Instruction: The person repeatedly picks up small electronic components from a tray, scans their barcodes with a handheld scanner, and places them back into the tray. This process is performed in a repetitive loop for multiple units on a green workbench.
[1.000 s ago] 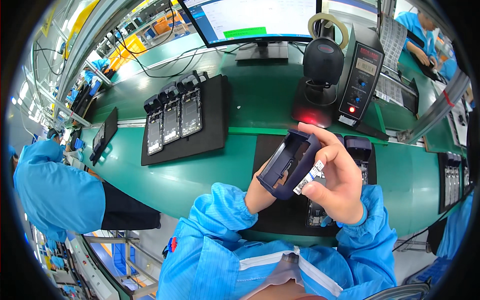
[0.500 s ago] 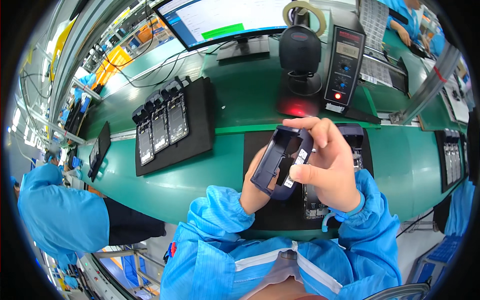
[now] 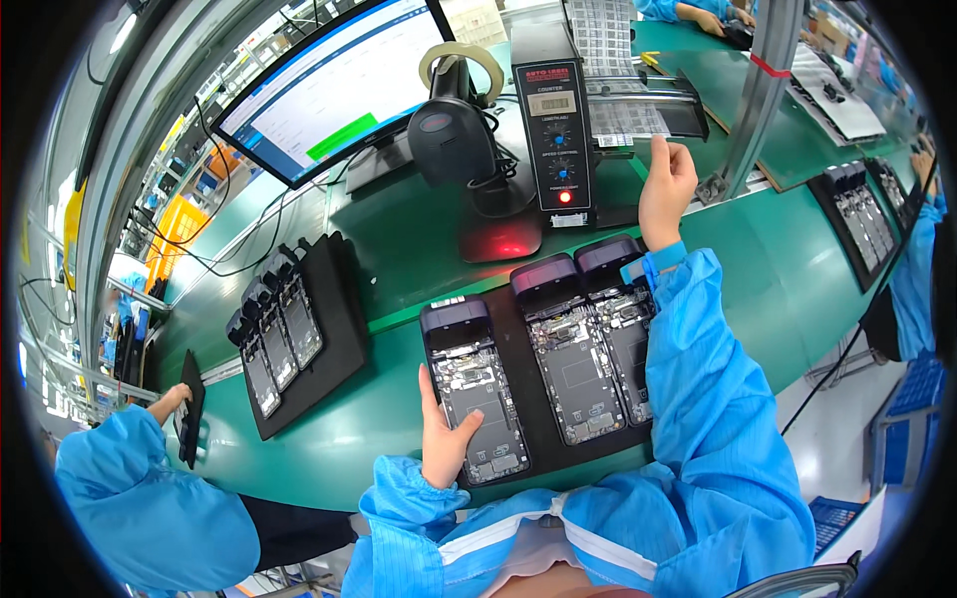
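Observation:
An opened handheld device (image 3: 488, 409), with a bare circuit board and a dark blue housing at its far end, lies on a black mat (image 3: 510, 344). My left hand (image 3: 446, 434) grips its left side, thumb over the board and fingers along the edge. Two similar devices (image 3: 578, 384) lie side by side to the right, the outer one partly covered by my right sleeve. Raised beyond them, my right hand (image 3: 668, 194) has its fingers bent together by the edge of a printed label strip (image 3: 620, 128). Whatever is between those fingertips, if anything, cannot be made out.
A black label dispenser (image 3: 551, 130) with knobs and a red light stands beyond the mat. Left of it are a scanner on a stand (image 3: 451, 149) and a monitor (image 3: 329, 90). Another black mat (image 3: 344, 349) carries several devices. A co-worker's sleeve (image 3: 110, 453) is at far left.
Both hands were holding a dark housing up over the mat. Now my left hand grips a device on the mat, and my right hand has moved away to the label strip. The view has shifted.

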